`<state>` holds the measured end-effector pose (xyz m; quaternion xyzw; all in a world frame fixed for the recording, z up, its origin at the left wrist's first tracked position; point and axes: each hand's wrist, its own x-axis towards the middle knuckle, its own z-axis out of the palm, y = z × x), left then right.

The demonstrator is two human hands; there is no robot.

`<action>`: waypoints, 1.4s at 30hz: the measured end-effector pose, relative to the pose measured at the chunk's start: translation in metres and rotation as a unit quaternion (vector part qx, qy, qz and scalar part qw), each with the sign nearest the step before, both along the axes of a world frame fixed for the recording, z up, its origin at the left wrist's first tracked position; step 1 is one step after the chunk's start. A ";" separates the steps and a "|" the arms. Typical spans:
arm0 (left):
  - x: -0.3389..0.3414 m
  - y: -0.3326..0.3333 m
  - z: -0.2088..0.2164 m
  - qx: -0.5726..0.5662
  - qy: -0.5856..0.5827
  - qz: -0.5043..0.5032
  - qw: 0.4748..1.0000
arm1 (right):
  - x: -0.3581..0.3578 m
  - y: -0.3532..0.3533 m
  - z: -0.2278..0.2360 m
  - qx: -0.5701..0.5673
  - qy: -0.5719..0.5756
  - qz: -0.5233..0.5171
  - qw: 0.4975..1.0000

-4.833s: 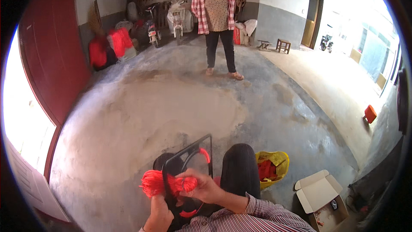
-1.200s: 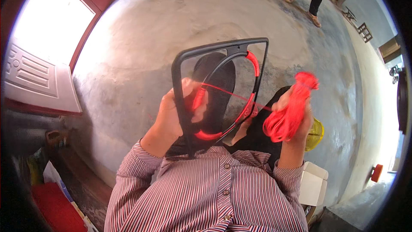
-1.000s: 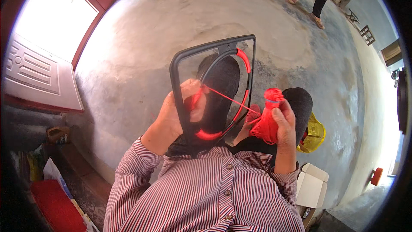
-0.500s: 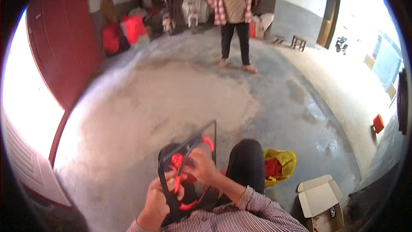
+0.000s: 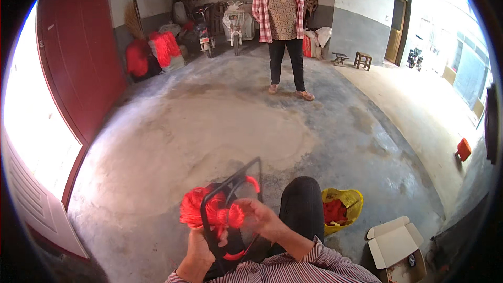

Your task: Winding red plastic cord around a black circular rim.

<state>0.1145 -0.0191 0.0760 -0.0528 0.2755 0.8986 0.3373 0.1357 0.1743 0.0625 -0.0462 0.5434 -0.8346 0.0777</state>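
A bundle of glossy red strings [image 5: 197, 205], tied into a smaller bunch at its right end, is up at a black metal frame [image 5: 229, 182] over my lap. Red wrapping [image 5: 253, 184] covers parts of the frame. My left hand [image 5: 198, 251] grips the bundle from below, with its fingers partly hidden behind the strings and the frame's near bar. At the bundle's right end, my right hand [image 5: 260, 219] has its fingers bent against the small bunch.
By my right knee stands a yellow bag [image 5: 352, 204] with red material inside. Farther right lies an opened cardboard box [image 5: 396, 243]. A person [image 5: 285, 26] stands ahead on the concrete floor. Red bundles [image 5: 165, 48] lie near the red door [image 5: 78, 47]; parked two-wheelers [image 5: 234, 27] stand behind.
The red string bundle has come up and left, showing much larger above my left hand. My right hand has moved right and slightly down. The frame leans a little differently.
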 end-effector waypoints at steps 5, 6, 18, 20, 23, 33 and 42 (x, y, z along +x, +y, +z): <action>0.007 0.010 0.006 -0.134 0.059 0.077 0.986 | 0.008 -0.020 0.007 -0.103 0.087 0.028 0.990; 0.007 0.011 0.008 -0.102 0.078 0.057 0.990 | 0.006 -0.020 0.010 -0.106 0.080 0.035 0.990; -0.012 -0.017 0.007 -0.124 0.049 0.045 0.990 | 0.021 0.039 0.004 -0.122 0.045 -0.092 0.987; -0.015 -0.017 0.005 -0.134 0.047 0.028 0.989 | 0.024 0.032 -0.010 0.166 0.038 -0.145 0.975; -0.020 -0.020 0.002 -0.150 0.061 -0.028 0.986 | 0.018 0.030 -0.024 0.215 0.042 -0.187 0.958; 0.007 -0.001 0.021 -0.146 0.135 -0.026 0.980 | -0.032 0.003 -0.039 0.538 0.166 -0.178 0.807; 0.009 0.003 0.030 0.047 0.046 -0.161 0.985 | -0.027 0.001 0.009 0.026 0.302 0.028 0.953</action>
